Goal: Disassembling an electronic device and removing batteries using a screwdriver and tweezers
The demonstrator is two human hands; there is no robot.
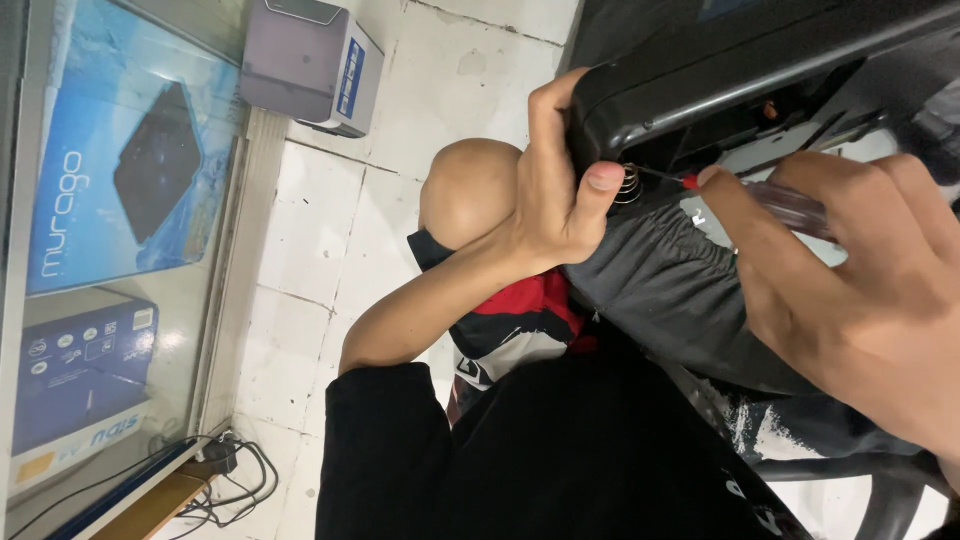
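Note:
My left hand (560,190) grips the edge of a black plastic device (740,70) that rests on my lap, its thumb pressed beside a small metal spring (630,183). My right hand (850,290) holds a screwdriver (790,205) with a clear, reddish handle. The thin metal tip of the screwdriver points at the spring inside the opened part of the device. My bare knee (468,190) and dark shorts (660,290) lie under the device.
White floor tiles (330,250) lie below. A glass display case (120,230) on the left holds blue product boxes. A small grey box (310,60) stands on the floor. Black cables (230,475) lie at the case's foot.

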